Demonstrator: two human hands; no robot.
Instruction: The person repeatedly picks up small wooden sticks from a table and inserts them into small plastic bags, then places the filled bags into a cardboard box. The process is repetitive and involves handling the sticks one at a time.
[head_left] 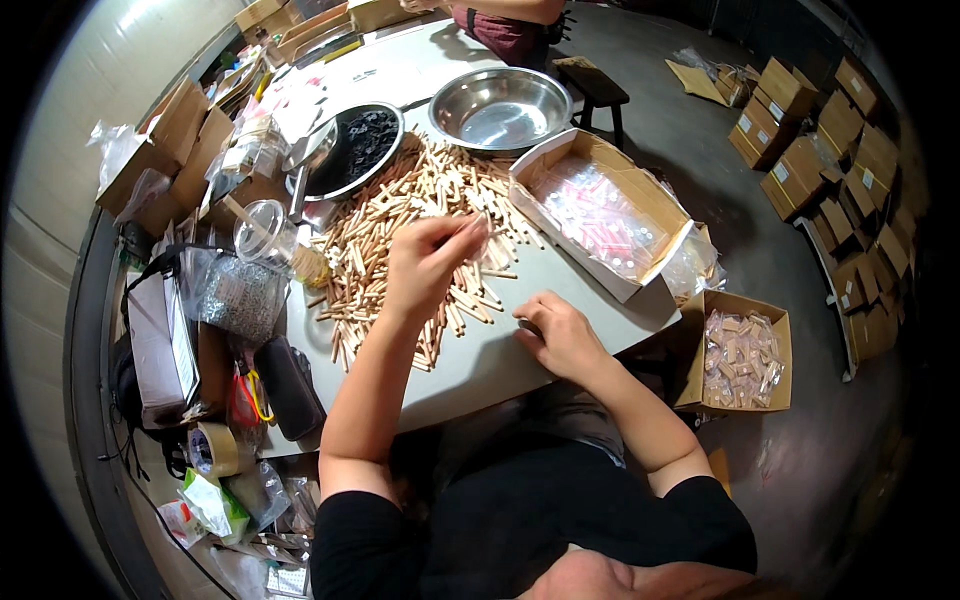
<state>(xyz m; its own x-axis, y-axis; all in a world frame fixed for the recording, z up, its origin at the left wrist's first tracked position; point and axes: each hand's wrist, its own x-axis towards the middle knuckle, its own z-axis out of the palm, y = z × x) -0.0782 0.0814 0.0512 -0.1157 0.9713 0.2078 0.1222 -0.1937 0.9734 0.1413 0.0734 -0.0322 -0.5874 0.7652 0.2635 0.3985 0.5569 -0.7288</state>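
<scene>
My left hand (430, 262) is raised over a pile of short wooden sticks (385, 225), with fingers pinched together. A small clear plastic bag (487, 243) appears to hang from its fingertips, though its outline is faint. Lower and to the right, near the table's front edge, my right hand (562, 335) is closed with the fingers curled in. A small dark piece (530, 327) shows between its thumb and fingers; its kind is too small to make out. To the right, an open cardboard box (655, 262) holds many flat clear bags with red-and-white print.
Behind the sticks stand a bowl of black pieces (360, 150) and a shiny metal basin (500, 108). A lidded plastic cup (262, 232), scissors (254, 393) and tape roll (218, 450) lie left. A carton of filled bags (742, 360) sits low right. Another person (510, 20) stands across.
</scene>
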